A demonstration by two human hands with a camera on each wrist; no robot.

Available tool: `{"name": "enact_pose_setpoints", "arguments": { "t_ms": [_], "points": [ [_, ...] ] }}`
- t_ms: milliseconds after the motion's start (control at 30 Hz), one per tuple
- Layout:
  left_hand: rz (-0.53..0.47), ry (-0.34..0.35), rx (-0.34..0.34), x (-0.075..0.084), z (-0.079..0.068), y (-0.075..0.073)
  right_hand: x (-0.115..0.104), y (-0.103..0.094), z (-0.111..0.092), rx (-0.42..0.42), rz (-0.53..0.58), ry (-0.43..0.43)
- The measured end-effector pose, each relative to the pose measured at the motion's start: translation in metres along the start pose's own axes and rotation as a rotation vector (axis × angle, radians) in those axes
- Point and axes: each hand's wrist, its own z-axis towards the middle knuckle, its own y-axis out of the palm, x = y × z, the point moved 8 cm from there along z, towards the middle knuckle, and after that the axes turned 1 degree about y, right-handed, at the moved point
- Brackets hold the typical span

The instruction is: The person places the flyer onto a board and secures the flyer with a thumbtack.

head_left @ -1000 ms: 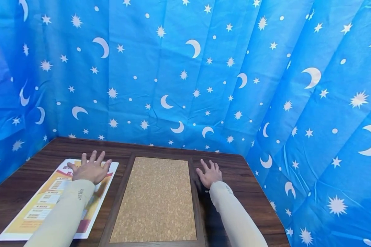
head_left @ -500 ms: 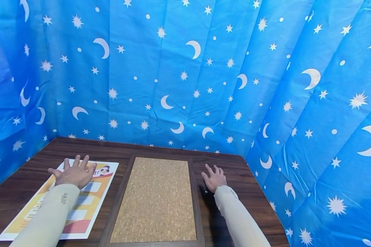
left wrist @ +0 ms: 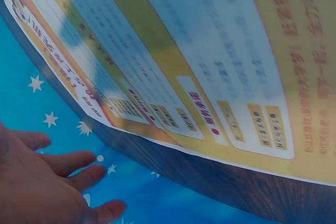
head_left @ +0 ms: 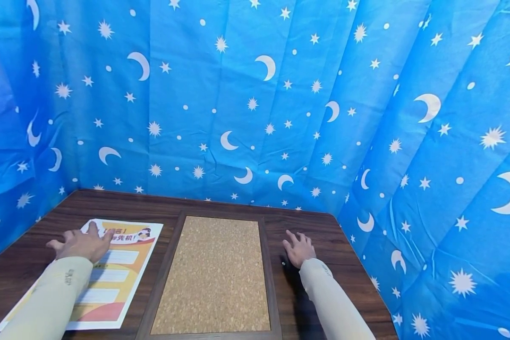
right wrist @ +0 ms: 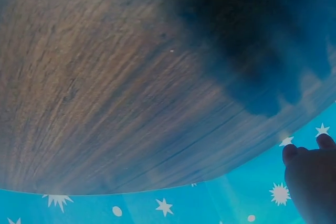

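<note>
A printed yellow-and-white poster lies flat on the left of the table. Over its upper left part is my left hand, fingers spread and holding nothing. In the left wrist view this hand appears apart from the poster. To the right of the framed cork board hovers my right hand, its fingers loosely extended with nothing held. A tiny shiny object sits beside it, too small to identify. Only part of the right hand shows in the right wrist view.
The dark wood-grain table carries the poster and board. Blue cloth printed with moons and stars hangs behind it and along both sides.
My left hand has moved left across the poster, uncovering more of its upper print. The right hand has shifted slightly right and nearer. Poster and cork board have stayed put.
</note>
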Motion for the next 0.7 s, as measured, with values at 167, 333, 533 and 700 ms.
{"name": "enact_pose_setpoints", "arguments": {
  "t_ms": [167,333,533,700],
  "points": [
    [0.02,-0.083,-0.07,-0.012,0.0,0.001,0.006,0.003,-0.002,0.01,-0.009,-0.007],
    [0.007,-0.132,-0.108,-0.022,0.001,0.002,0.008,0.002,-0.005,0.015,-0.017,-0.014],
    [-0.008,-0.173,-0.151,-0.037,-0.002,0.008,0.007,0.0,-0.007,0.005,-0.064,-0.022],
    [-0.02,-0.231,-0.151,-0.046,-0.004,0.006,0.009,0.002,-0.006,-0.029,-0.042,-0.028]
  ]
}}
